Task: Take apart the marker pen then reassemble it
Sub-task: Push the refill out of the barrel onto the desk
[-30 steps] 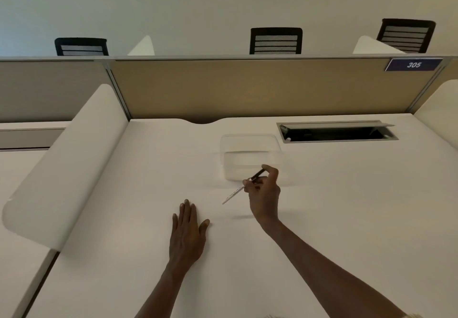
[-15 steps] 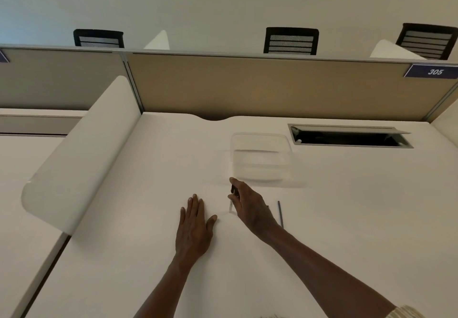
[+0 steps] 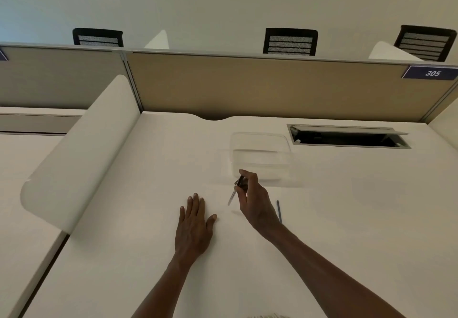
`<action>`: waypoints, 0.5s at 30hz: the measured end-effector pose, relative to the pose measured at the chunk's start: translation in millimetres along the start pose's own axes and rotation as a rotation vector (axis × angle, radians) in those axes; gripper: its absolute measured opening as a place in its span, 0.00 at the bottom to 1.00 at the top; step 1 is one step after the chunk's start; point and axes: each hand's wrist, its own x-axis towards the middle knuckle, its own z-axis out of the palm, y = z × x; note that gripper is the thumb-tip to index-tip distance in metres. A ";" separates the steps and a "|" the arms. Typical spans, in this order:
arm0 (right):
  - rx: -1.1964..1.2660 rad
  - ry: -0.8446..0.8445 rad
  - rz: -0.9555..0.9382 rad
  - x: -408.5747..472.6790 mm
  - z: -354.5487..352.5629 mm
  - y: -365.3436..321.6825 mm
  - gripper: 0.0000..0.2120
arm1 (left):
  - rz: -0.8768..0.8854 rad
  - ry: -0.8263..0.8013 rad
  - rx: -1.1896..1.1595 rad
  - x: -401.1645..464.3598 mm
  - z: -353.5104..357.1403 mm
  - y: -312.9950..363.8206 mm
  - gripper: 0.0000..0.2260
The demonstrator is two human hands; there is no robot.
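L hand (image 3: 194, 228) flat on desk (image 3: 347, 206) (fingers straight); R hand (image 3: 255, 201) raised, fingers pinching marker pen (image 3: 236, 190).

White desk (image 3: 347, 206), beige partition (image 3: 260, 87), three black mesh chairs (image 3: 290, 42) against a pale wall (image 3: 223, 0).

white desk (image 3: 347, 218), tan partition (image 3: 247, 87), black chairs (image 3: 290, 41), navy sign (image 3: 431, 73).
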 end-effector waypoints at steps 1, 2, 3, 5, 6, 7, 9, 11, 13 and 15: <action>-0.007 0.004 -0.020 1.6 -0.1 -1.5 0.21 | -0.001 -0.001 0.000 0.0 0.1 -0.2 0.31; -0.017 0.010 -0.039 3.1 0.5 -2.8 0.21 | -0.001 -0.002 0.002 0.2 0.2 -0.4 0.31; -0.030 0.012 -0.058 4.2 1.2 -3.9 0.21 | -0.002 -0.003 0.001 0.2 0.3 -0.6 0.31; -0.062 -0.007 -0.093 3.9 3.8 -4.9 0.21 | -0.003 -0.002 -0.004 0.1 0.4 -0.5 0.31; -0.079 -0.031 -0.113 2.0 5.6 -4.1 0.20 | -0.003 -0.001 -0.004 0.0 0.3 -0.5 0.31; -0.095 -0.061 -0.131 -0.9 7.6 -2.5 0.20 | -0.003 0.000 -0.001 -0.2 0.0 -0.6 0.31; -0.108 -0.114 -0.152 -6.7 10.7 1.6 0.20 | -0.002 -0.006 0.008 0.0 -0.3 -0.6 0.31; -0.118 -0.123 -0.164 -7.0 11.8 4.1 0.21 | -0.001 -0.006 0.012 0.0 -0.4 -0.6 0.31; -0.137 -0.127 -0.177 -3.7 12.1 4.5 0.22 | 0.002 -0.008 0.013 0.2 -0.3 -0.2 0.31; -0.137 -0.128 -0.180 -1.9 11.3 3.1 0.22 | 0.003 -0.003 0.011 -0.1 0.1 0.0 0.31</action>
